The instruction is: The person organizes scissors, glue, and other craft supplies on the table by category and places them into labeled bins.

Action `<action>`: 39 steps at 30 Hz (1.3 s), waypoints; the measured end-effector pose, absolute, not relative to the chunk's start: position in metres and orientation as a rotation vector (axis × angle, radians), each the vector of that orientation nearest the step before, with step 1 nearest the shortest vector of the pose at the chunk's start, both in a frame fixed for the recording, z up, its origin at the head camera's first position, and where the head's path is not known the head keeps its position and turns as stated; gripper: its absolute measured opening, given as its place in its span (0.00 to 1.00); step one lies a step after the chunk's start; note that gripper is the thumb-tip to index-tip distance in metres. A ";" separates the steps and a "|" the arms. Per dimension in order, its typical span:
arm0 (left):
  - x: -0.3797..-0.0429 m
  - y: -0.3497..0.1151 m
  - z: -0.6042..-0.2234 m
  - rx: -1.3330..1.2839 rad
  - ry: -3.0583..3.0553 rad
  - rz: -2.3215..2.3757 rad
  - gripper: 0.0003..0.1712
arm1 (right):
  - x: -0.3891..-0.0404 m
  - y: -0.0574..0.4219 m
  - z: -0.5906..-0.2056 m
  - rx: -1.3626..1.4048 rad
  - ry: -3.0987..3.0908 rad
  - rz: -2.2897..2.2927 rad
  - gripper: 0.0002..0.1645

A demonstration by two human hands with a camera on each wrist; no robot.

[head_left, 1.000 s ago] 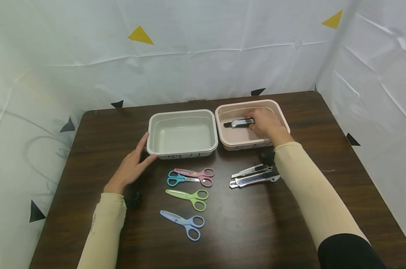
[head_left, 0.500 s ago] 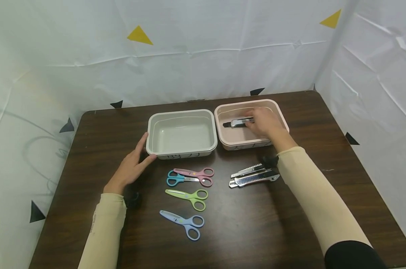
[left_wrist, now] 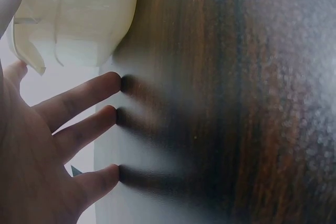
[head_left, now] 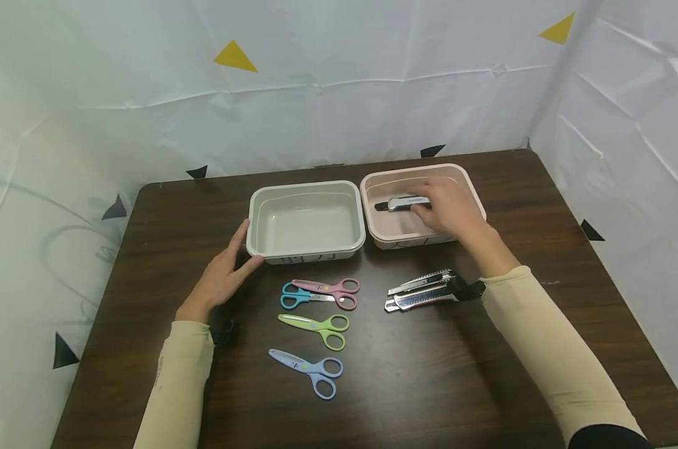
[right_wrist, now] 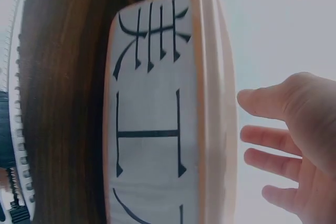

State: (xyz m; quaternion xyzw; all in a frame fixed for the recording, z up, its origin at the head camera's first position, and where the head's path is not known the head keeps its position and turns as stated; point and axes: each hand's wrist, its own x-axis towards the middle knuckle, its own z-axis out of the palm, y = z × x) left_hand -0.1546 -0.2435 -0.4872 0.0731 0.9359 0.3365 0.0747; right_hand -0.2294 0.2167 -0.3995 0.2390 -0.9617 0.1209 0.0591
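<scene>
In the head view, my left hand (head_left: pixel 217 280) rests at the left front corner of a pale grey-green box (head_left: pixel 305 257), fingers spread. The left wrist view shows several of its fingertips (left_wrist: pixel 111 80) touching the table. My right hand (head_left: pixel 451 206) is over a pink box (head_left: pixel 423 239), fingers loosely bent. Inside that box lies a utility knife (head_left: pixel 407 203), its right end by my fingers. The right wrist view shows that hand's fingers (right_wrist: pixel 270 166) apart with nothing visible between them; the box's labelled front wall (right_wrist: pixel 152 129) hides the knife there.
More utility knives (head_left: pixel 420 298) lie on the table below the pink box, partly behind my wrist camera. Pink scissors (head_left: pixel 330 289) overlap turquoise scissors (head_left: pixel 295 296). Green scissors (head_left: pixel 316 325) and blue scissors (head_left: pixel 310 369) lie nearer. White sheeting (head_left: pixel 339 125) stands behind the table.
My right hand has let go of the utility knife in the pink box and lifted slightly off it; its forearm has shifted to the right. The left hand stays put.
</scene>
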 end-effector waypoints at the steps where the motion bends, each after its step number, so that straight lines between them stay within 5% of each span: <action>1: -0.155 -0.243 -0.487 0.218 2.806 1.010 0.45 | -0.226 0.217 -0.399 0.746 -2.881 0.386 0.22; 13: -0.156 -0.239 -0.488 0.199 2.809 1.018 0.45 | -0.176 0.224 -0.380 0.720 -2.654 0.394 0.16; 24: -0.153 -0.239 -0.489 0.165 2.805 1.013 0.46 | -0.133 0.237 -0.409 0.818 -2.569 0.373 0.12; 39: -0.150 -0.242 -0.488 0.169 2.808 1.028 0.46 | -0.096 0.253 -0.450 0.886 -3.012 0.362 0.26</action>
